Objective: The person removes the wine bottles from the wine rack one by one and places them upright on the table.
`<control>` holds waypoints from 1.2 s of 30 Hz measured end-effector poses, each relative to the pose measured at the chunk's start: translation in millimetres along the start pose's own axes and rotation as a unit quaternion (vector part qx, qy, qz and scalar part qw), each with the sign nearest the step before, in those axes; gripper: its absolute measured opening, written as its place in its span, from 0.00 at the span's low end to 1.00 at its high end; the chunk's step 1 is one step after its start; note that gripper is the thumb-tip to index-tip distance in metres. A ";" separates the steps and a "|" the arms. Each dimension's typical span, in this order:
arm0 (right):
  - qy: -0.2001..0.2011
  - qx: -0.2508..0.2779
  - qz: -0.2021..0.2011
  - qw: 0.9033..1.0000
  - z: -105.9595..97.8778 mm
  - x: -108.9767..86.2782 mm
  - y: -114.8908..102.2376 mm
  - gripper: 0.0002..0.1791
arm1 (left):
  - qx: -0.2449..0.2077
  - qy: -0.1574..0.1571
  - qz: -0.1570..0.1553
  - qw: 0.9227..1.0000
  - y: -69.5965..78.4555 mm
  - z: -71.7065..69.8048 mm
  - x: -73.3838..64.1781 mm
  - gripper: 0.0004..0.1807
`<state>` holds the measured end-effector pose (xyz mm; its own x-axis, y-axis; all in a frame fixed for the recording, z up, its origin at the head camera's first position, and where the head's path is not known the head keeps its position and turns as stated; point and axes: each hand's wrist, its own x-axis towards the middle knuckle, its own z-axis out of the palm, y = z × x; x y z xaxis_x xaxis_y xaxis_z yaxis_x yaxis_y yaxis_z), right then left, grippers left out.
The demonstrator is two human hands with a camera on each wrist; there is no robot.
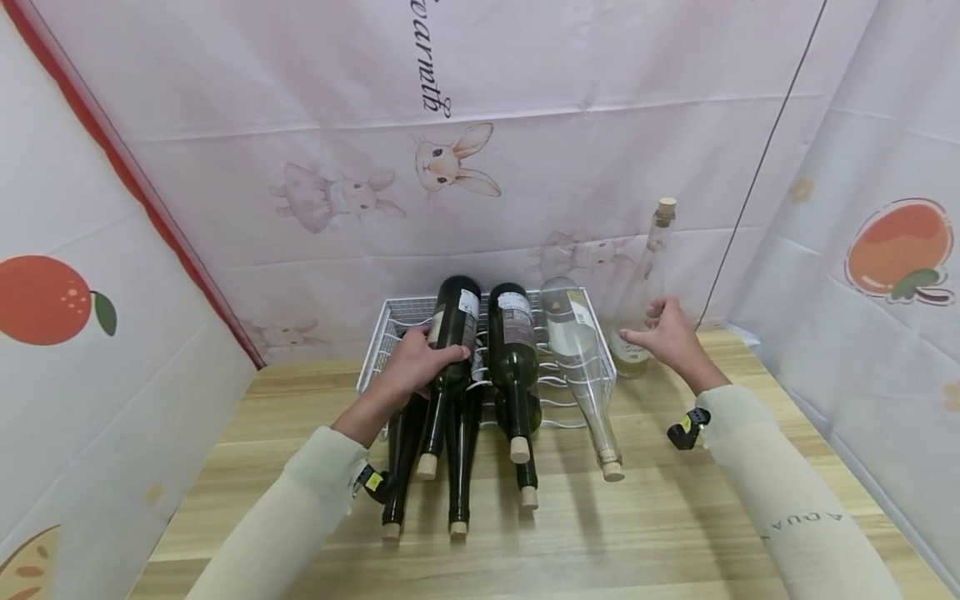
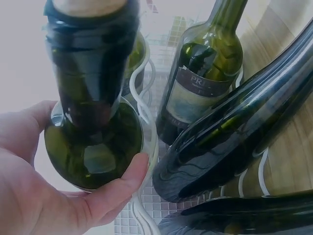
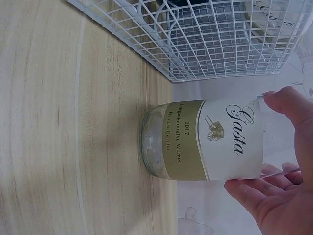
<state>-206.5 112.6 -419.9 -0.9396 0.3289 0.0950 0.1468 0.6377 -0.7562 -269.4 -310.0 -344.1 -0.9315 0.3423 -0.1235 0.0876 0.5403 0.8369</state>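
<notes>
My left hand [image 1: 411, 364] grips a dark green wine bottle [image 1: 454, 321], which lies with its cork toward me on the upper level of a white wire rack [image 1: 372, 346]. In the left wrist view, the thumb and fingers wrap round the bottle's shoulder [image 2: 93, 152]. To the right of the rack, a clear glass bottle [image 1: 647, 287] with a cork stands upright on the table. My right hand [image 1: 672, 335] holds it round the body, just above its white and gold label [image 3: 225, 139] in the right wrist view.
Another green bottle [image 1: 516, 354] and a clear bottle [image 1: 576, 354] lie on the rack's upper level. Below, several dark bottles [image 1: 461, 467] point their corked necks over the wooden table [image 1: 570, 550]. A printed cloth wall [image 1: 315, 108] stands close behind.
</notes>
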 end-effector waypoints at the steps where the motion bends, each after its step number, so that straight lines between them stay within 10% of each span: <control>1: 0.000 0.000 0.001 1.000 0.0 -0.2 -0.1 0.51 | -0.005 -0.002 0.000 1.000 -0.3 -0.3 0.0 0.36; 14: 0.001 0.004 0.000 1.000 0.8 -1.9 0.8 0.52 | -0.018 0.003 0.001 1.000 -0.1 -6.7 -5.1 0.53; 36: -0.001 -0.023 -0.009 1.000 0.1 -6.1 -0.8 0.56 | 0.113 0.053 0.047 0.991 5.0 -11.6 -14.4 0.62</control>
<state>-200.9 110.0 -419.9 -0.9427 0.3160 0.1071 0.1437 0.6742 -0.7244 -259.7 -321.2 -332.0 -0.9462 0.3233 0.0170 0.2421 0.6718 0.7001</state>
